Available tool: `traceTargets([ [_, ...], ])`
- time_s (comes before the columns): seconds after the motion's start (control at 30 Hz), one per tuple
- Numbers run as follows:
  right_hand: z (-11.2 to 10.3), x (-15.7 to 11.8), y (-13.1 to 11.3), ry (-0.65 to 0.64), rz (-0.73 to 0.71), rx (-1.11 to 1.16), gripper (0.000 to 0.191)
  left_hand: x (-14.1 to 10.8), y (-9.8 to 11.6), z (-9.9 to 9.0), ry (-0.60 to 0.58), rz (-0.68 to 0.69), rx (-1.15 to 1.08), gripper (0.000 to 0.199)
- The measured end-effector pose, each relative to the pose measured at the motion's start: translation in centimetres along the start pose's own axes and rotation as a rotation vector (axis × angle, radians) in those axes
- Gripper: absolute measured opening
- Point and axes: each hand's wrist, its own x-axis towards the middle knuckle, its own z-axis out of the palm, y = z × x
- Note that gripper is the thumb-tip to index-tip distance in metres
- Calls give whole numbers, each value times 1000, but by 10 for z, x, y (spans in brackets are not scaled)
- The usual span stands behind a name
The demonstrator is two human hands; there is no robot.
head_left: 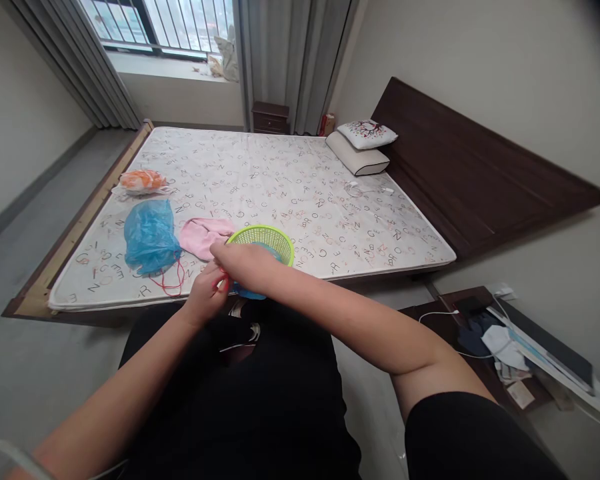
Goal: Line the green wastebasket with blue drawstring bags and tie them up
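Over the mattress (pixel 290 180), a lime-green mesh basket (pixel 269 239) tilts, perhaps blue-lined.

A tilted lime-green plastic mesh basket (pixel 270 240) holds blue material (pixel 249 292).

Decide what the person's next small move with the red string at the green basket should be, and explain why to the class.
Probably the left hand should gently draw the red string taut. The string seems to run close to its fingers, while the right hand rests at the rim of the green plastic basket, with blue material showing beneath.
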Motion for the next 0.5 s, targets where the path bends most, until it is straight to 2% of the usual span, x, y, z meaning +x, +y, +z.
traceTargets([
  [0.07,2,3,23,83,102,207,14,-3,-3,-1,115,-44,-66,32],
  [0.17,2,5,71,285,472,645,14,-8,-13,-2,369,-240,-203,40],
  [0.2,3,4,88,348,608,802,13,-9,-18,-1,413,-315,-256,42],
  [0.27,7,0,113,467,784,1042,13,-11,-24,1,393,-422,-365,43],
  [0.33,15,-6,126,572,827,1138,15,-13,-28,4,283,-465,-449,43],
  [0.4,25,-13,126,629,777,1120,20,-13,-30,8,204,-507,-503,44],
  [0.5,38,-22,107,562,601,897,37,-13,-33,11,169,-618,-539,51],
])
